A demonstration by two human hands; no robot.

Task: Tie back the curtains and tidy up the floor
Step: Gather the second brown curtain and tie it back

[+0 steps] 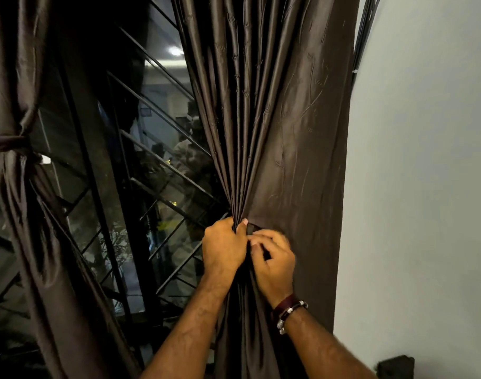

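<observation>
A dark brown satin curtain [283, 119] hangs at the right of the window, its folds bunched at waist height. My left hand [223, 246] grips the gathered folds, thumb up against the cloth. My right hand [273, 258], a bracelet on its wrist, pinches a small dark piece [251, 228] at the bunch; whether it is a tie-back strap or curtain cloth I cannot tell. At the left a second brown curtain [18, 187] hangs gathered, with a dark tie-back [8, 144] knotted round it.
Between the curtains is a dark window [141, 170] with a slanted metal grille and reflections in the glass. A white wall [425, 187] fills the right side. A small dark object [395, 366] sits at the bottom right against the wall.
</observation>
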